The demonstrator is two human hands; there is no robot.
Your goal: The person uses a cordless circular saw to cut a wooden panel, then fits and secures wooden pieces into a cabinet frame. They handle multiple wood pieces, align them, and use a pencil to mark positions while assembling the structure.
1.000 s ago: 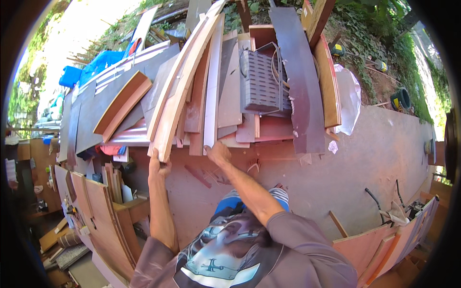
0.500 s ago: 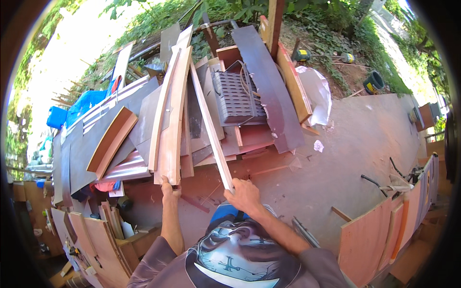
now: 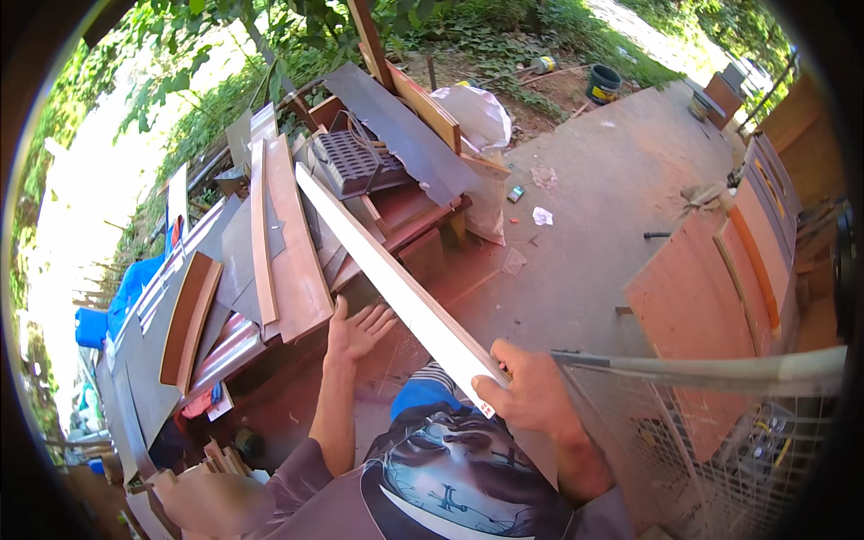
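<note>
A long, narrow wooden strip [image 3: 396, 292] with a white face slants from the pile down to my right side. My right hand [image 3: 533, 389] is wrapped round its near end, the thumb lying over the white face. My left hand [image 3: 360, 333] is open, palm up with fingers spread, beside the strip and apart from it. Just beyond that hand lies the near end of a wide reddish board [image 3: 300, 261], with a narrower plank [image 3: 261, 234] along its left side. An L-shaped wooden piece [image 3: 191, 315] rests farther left on grey sheets.
Behind the strip, a dark slatted crate [image 3: 355, 164] and a dark sheet [image 3: 405, 135] top the pile. Plywood panels [image 3: 697, 288] lean at the right. Wire mesh [image 3: 711, 432] with a pale rail stands near my right arm. A dark bucket [image 3: 603, 84] sits far off.
My right hand has drawn the strip up and right, turning its white face upward. My left hand has let go of the wide board and opened. The view has swung to the right.
</note>
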